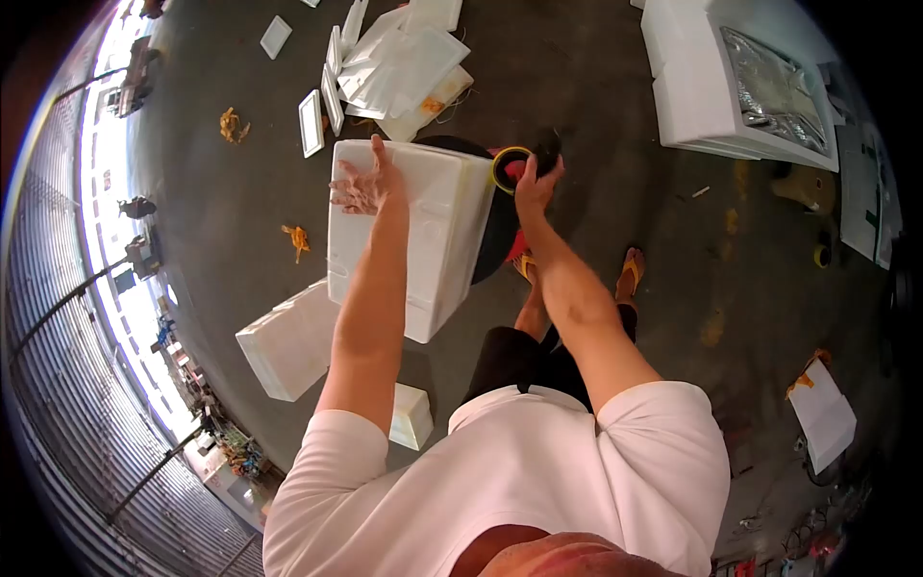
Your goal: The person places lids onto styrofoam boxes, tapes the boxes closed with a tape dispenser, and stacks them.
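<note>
A large white foam box (437,207) stands in front of my body, on or against a dark round surface (498,231) that shows behind its right side. My left hand (370,183) lies on the box's upper left part with its fingers spread. At the box's upper right edge, my right hand (538,183) is wrapped round a dark tape dispenser (546,149). A roll of tape with a yellow rim (511,170) sits on the dispenser, close to the box's edge.
White foam lids (399,72) lie scattered beyond the box. Another white box (288,341) is at lower left, a small one (411,415) near my left elbow. Stacked boxes (735,87) stand at upper right. A folded white sheet (822,413) lies at right.
</note>
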Demonstrator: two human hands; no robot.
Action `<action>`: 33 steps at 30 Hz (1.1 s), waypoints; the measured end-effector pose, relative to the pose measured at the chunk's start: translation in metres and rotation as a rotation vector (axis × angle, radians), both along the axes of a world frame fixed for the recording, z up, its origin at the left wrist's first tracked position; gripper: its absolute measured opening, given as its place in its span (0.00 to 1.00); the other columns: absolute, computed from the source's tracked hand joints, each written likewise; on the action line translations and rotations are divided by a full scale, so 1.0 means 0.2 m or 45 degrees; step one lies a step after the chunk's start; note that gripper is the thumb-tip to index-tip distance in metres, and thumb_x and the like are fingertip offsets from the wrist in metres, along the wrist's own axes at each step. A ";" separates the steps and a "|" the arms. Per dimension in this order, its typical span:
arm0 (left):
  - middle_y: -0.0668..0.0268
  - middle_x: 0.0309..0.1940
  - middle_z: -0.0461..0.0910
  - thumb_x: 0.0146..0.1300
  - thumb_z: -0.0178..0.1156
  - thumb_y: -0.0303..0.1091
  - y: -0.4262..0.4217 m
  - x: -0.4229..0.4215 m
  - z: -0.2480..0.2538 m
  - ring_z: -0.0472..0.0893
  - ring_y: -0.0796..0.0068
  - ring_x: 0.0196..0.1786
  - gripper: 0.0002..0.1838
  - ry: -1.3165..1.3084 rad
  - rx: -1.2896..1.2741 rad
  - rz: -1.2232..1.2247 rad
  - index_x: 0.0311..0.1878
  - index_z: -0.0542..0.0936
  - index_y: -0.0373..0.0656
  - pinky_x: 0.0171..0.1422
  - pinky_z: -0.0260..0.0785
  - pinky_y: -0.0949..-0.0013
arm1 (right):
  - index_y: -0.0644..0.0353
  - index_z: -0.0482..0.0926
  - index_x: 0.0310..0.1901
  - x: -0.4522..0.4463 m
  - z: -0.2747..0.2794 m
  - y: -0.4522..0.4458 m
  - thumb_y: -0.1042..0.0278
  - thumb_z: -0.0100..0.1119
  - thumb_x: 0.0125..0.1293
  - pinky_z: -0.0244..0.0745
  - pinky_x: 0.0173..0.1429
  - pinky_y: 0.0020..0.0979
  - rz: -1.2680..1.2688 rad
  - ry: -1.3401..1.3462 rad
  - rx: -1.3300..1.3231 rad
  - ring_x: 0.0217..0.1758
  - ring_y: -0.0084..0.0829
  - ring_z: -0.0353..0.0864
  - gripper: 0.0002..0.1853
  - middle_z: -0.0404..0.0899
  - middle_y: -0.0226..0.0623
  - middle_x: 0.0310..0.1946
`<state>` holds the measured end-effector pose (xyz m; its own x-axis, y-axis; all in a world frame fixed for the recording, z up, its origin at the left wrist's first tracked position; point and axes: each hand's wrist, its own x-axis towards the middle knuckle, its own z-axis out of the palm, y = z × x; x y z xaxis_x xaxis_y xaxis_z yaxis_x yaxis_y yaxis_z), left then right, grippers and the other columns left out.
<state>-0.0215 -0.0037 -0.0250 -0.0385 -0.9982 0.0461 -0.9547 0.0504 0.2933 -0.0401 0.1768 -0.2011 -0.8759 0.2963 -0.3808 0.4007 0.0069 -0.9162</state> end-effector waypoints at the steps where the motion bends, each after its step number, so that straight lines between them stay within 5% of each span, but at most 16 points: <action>1: 0.50 0.78 0.43 0.50 0.53 0.80 -0.01 -0.01 0.02 0.37 0.46 0.80 0.57 0.041 0.006 0.009 0.77 0.56 0.54 0.81 0.26 0.47 | 0.65 0.54 0.71 0.07 0.03 -0.03 0.56 0.58 0.69 0.63 0.69 0.40 -0.005 0.007 -0.008 0.67 0.47 0.69 0.37 0.65 0.55 0.65; 5: 0.52 0.79 0.44 0.58 0.52 0.74 -0.16 0.03 -0.04 0.36 0.46 0.80 0.50 0.280 0.012 0.230 0.76 0.57 0.51 0.81 0.25 0.49 | 0.67 0.54 0.71 0.49 0.14 0.11 0.55 0.61 0.68 0.66 0.68 0.38 0.273 -0.021 -0.070 0.65 0.46 0.71 0.39 0.68 0.53 0.64; 6: 0.54 0.78 0.46 0.63 0.53 0.67 -0.15 0.04 0.08 0.38 0.47 0.80 0.46 0.374 0.131 0.294 0.75 0.58 0.47 0.81 0.32 0.48 | 0.67 0.54 0.71 0.49 0.17 0.16 0.55 0.61 0.68 0.66 0.68 0.38 0.272 0.015 -0.060 0.65 0.46 0.71 0.39 0.68 0.53 0.64; 8: 0.49 0.76 0.50 0.61 0.60 0.62 -0.17 0.07 0.32 0.50 0.47 0.78 0.47 1.211 0.331 0.396 0.74 0.57 0.41 0.79 0.46 0.50 | 0.65 0.60 0.69 0.42 0.21 0.21 0.53 0.62 0.68 0.73 0.63 0.36 -0.168 -0.510 -0.813 0.60 0.40 0.77 0.36 0.73 0.48 0.60; 9: 0.46 0.75 0.51 0.60 0.62 0.61 -0.22 0.16 0.38 0.54 0.47 0.76 0.48 1.536 0.350 0.315 0.74 0.57 0.38 0.78 0.50 0.51 | 0.65 0.60 0.69 0.37 0.28 0.25 0.53 0.62 0.68 0.73 0.63 0.36 -0.118 -0.507 -0.803 0.60 0.40 0.77 0.36 0.73 0.48 0.60; 11: 0.44 0.74 0.54 0.58 0.63 0.60 -0.48 0.41 0.27 0.60 0.48 0.74 0.53 0.672 0.012 -0.103 0.75 0.52 0.35 0.76 0.52 0.54 | 0.58 0.75 0.59 0.19 0.55 0.27 0.55 0.59 0.70 0.75 0.61 0.37 0.137 -0.483 -1.412 0.57 0.37 0.79 0.22 0.79 0.38 0.53; 13: 0.44 0.70 0.62 0.58 0.61 0.65 -0.69 0.50 0.12 0.64 0.49 0.72 0.53 0.680 0.164 -0.141 0.73 0.58 0.31 0.74 0.55 0.55 | 0.59 0.76 0.58 0.04 0.79 0.12 0.55 0.59 0.70 0.76 0.59 0.36 0.346 -0.465 -1.516 0.56 0.35 0.79 0.21 0.80 0.36 0.51; 14: 0.44 0.68 0.65 0.57 0.58 0.68 -0.72 0.54 0.15 0.65 0.50 0.71 0.52 0.598 0.599 -0.232 0.70 0.63 0.30 0.73 0.56 0.56 | 0.59 0.77 0.56 0.00 0.88 0.05 0.55 0.58 0.70 0.77 0.58 0.35 0.488 -0.464 -1.621 0.54 0.33 0.80 0.20 0.81 0.34 0.49; 15: 0.43 0.66 0.69 0.57 0.55 0.72 -0.73 0.57 0.17 0.67 0.51 0.70 0.52 0.507 1.036 -0.340 0.67 0.68 0.28 0.72 0.58 0.57 | 0.59 0.77 0.56 -0.02 0.93 -0.01 0.55 0.58 0.70 0.77 0.58 0.35 0.538 -0.455 -1.595 0.54 0.33 0.80 0.20 0.81 0.34 0.49; 16: 0.43 0.66 0.69 0.57 0.55 0.72 -0.69 0.61 0.22 0.67 0.51 0.70 0.52 0.551 1.040 -0.327 0.67 0.68 0.28 0.72 0.58 0.57 | 0.59 0.77 0.56 -0.02 0.98 -0.08 0.56 0.58 0.70 0.78 0.58 0.35 0.606 -0.485 -1.538 0.53 0.31 0.80 0.19 0.81 0.33 0.48; 21: 0.44 0.59 0.75 0.56 0.51 0.77 -0.59 0.88 0.34 0.73 0.54 0.64 0.54 0.782 0.884 -0.291 0.57 0.76 0.25 0.65 0.64 0.61 | 0.58 0.78 0.53 0.19 1.37 -0.12 0.59 0.58 0.69 0.77 0.58 0.32 0.588 -0.289 -1.369 0.50 0.27 0.81 0.16 0.82 0.31 0.47; 23: 0.49 0.50 0.78 0.56 0.52 0.76 -0.51 1.04 0.44 0.78 0.59 0.53 0.50 0.984 0.802 -0.291 0.55 0.75 0.28 0.59 0.68 0.61 | 0.58 0.78 0.54 0.30 1.53 -0.03 0.59 0.57 0.70 0.76 0.59 0.34 0.691 -0.297 -1.287 0.53 0.28 0.81 0.16 0.81 0.33 0.50; 25: 0.51 0.50 0.77 0.57 0.54 0.75 -0.35 1.13 0.71 0.77 0.60 0.54 0.49 1.091 0.712 -0.164 0.58 0.71 0.31 0.59 0.68 0.61 | 0.59 0.77 0.57 0.37 1.60 0.05 0.59 0.53 0.71 0.75 0.64 0.40 0.826 -0.209 -1.156 0.58 0.35 0.79 0.18 0.79 0.37 0.55; 28: 0.55 0.53 0.73 0.57 0.58 0.71 -0.25 1.23 0.74 0.76 0.62 0.55 0.44 1.300 0.521 -0.149 0.58 0.72 0.37 0.58 0.68 0.62 | 0.60 0.76 0.57 0.53 1.68 0.19 0.55 0.52 0.70 0.73 0.66 0.46 0.807 -0.308 -1.110 0.60 0.40 0.78 0.21 0.79 0.40 0.55; 31: 0.57 0.49 0.75 0.57 0.61 0.68 -0.21 1.30 0.61 0.76 0.63 0.53 0.41 1.361 0.531 -0.162 0.58 0.72 0.38 0.57 0.68 0.63 | 0.62 0.77 0.57 0.72 1.59 0.29 0.53 0.53 0.70 0.75 0.64 0.44 0.839 -0.417 -1.051 0.57 0.39 0.80 0.22 0.80 0.41 0.53; 33: 0.63 0.43 0.76 0.63 0.61 0.59 -0.27 1.34 0.25 0.75 0.72 0.48 0.33 1.620 0.509 -0.131 0.56 0.71 0.36 0.57 0.67 0.66 | 0.62 0.77 0.56 0.84 1.51 0.34 0.54 0.54 0.70 0.76 0.62 0.43 0.807 -0.460 -0.986 0.55 0.38 0.81 0.22 0.81 0.40 0.51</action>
